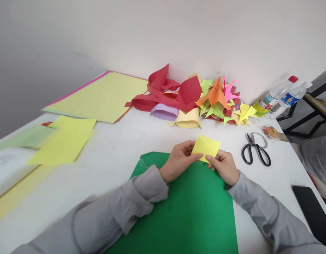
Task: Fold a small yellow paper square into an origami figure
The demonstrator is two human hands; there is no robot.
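Observation:
A small yellow square of paper [206, 145] is held up above the green sheet [194, 211], near its far edge. My left hand [178, 158] pinches the paper's left corner between thumb and fingers. On the other side, my right hand [223, 165] grips its lower right edge, thumb in front and fingers behind. Both thumbs nearly meet at the bottom of the paper. Parts of the fingers are hidden behind it.
Red, purple and yellow paper shapes [176, 97] and folded paper figures [218, 98] lie along the wall. Scissors [254, 151], a tape roll [259, 139], two bottles [282, 97] and a black phone-like slab [309, 208] are at right. Yellow sheets [66, 141] and large coloured sheets [99, 97] lie left.

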